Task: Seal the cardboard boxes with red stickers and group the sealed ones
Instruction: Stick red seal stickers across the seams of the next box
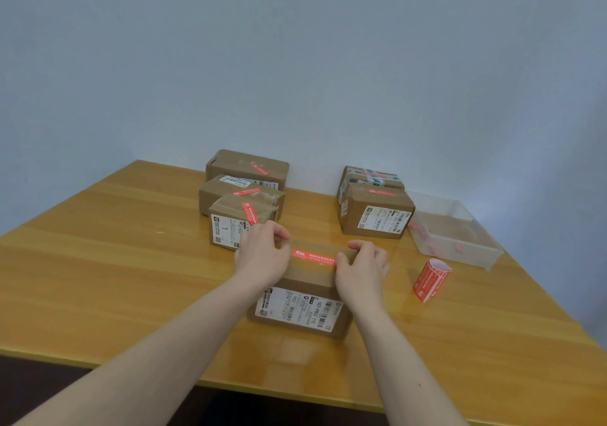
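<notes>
A cardboard box (pixel 307 297) with a white shipping label on its near side stands in front of me. A red sticker (pixel 313 256) lies across its top. My left hand (pixel 261 254) pinches the sticker's left end with curled fingers. My right hand (pixel 361 266) grips the box's right top edge and presses the sticker's right end. Three boxes with red stickers (pixel 244 195) are grouped behind on the left. Two more stickered boxes (pixel 374 207) stand at the back right.
A roll of red stickers (pixel 430 279) stands to the right of the box. A clear plastic tray (pixel 456 231) with red scraps in it sits at the table's right edge. The wooden table (pixel 115 261) meets a pale blue wall behind.
</notes>
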